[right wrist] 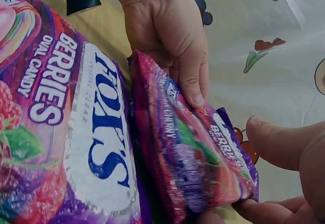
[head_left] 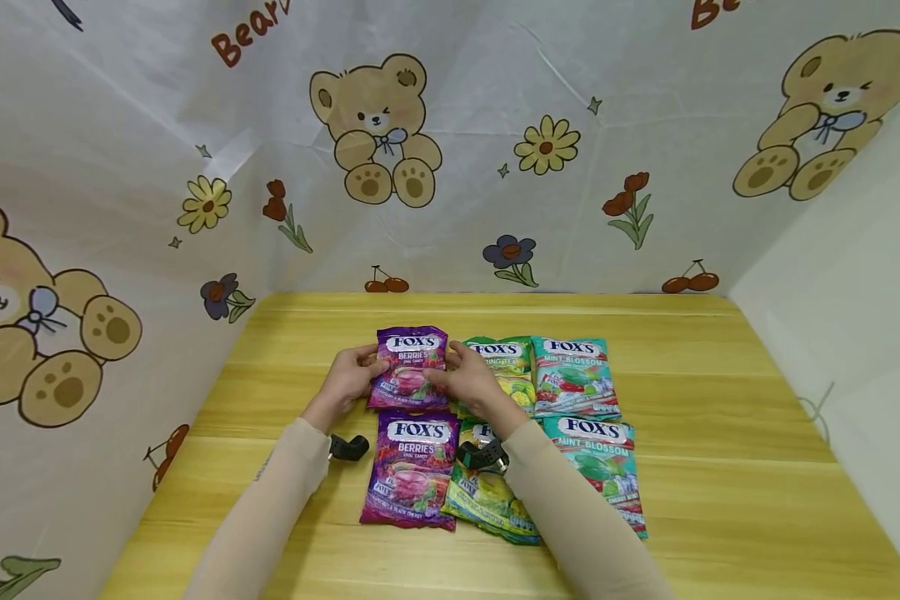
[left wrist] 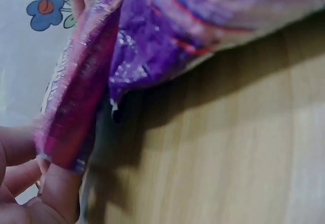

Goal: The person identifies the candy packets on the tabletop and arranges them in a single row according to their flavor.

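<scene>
In the head view a purple FOX'S Berries candy bag [head_left: 410, 358] is between both hands, its printed front up. My left hand [head_left: 348, 380] grips the left side, thumb over the front. At the right side is my right hand [head_left: 476, 385]; in the right wrist view its thumb stands off the front while the fingers touch the edge. That view and the left wrist view show the held bag tilted, its lower end near a second purple Berries bag [head_left: 408, 471] lying on the table. My right forearm partly hides the lower yellow-green bag [head_left: 487, 500].
Right of the held bag lie a green-yellow FOX'S bag [head_left: 516, 379] and a teal Mint Blossom bag [head_left: 576, 379]. Another Mint Blossom bag [head_left: 607, 467] lies below it. A patterned sheet [head_left: 465, 208] rises behind the wooden table [head_left: 720, 500], and a white wall [head_left: 855, 275] stands at right.
</scene>
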### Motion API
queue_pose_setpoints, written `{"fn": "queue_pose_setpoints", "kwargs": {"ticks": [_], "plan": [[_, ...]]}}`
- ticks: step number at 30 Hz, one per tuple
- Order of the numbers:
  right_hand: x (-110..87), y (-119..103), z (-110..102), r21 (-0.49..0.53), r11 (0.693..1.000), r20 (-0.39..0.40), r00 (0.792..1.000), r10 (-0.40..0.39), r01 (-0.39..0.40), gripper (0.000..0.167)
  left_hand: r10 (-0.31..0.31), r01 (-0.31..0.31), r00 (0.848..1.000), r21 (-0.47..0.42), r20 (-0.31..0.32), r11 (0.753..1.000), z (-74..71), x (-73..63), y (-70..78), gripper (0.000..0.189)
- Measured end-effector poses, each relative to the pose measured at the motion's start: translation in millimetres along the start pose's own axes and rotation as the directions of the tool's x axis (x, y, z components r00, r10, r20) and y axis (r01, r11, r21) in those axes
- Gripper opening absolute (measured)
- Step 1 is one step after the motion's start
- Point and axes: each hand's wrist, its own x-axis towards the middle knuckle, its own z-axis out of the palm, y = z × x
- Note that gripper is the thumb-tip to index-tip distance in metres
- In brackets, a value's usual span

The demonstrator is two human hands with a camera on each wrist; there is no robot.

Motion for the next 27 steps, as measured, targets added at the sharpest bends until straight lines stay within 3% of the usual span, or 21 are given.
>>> {"fn": "queue_pose_setpoints", "kwargs": {"ticks": [6,13,17,20,24,27], "plan": [[0.6,-4,3,0.038,0.998,0.003,0.999,-0.044,0.044,0.09,0.01,-0.007,1.0,-0.11,0.03,0.994,-1.7,-0.5,0.5,0.057],[1.8,-11,9,0.056,0.996,0.012,0.998,-0.067,0.066,0.094,0.057,-0.022,0.986,-0.22,0.157,0.975,-8.7,-2.4,-0.5,0.067],[2.2,-14,12,0.084,0.996,-0.022,0.999,-0.03,0.032,0.098,0.069,0.012,0.969,-0.326,0.235,0.945,-11.5,-5.5,-2.4,0.072],[4.6,-15,17,0.135,0.991,-0.031,1.0,-0.004,0.008,0.093,0.088,0.038,0.959,-0.43,0.269,0.902,-13.7,-6.8,-4.4,0.072],[8.5,-19,23,0.166,0.986,-0.052,0.998,0.024,-0.016,0.076,0.118,0.046,0.955,-0.528,0.273,0.848,-18.3,-7.7,-5.2,0.075],[10.6,-24,28,0.139,0.99,-0.081,0.996,0.036,-0.025,0.065,0.125,0.046,0.956,-0.561,0.264,0.826,-23.4,-7.5,-3.9,0.077]]}}
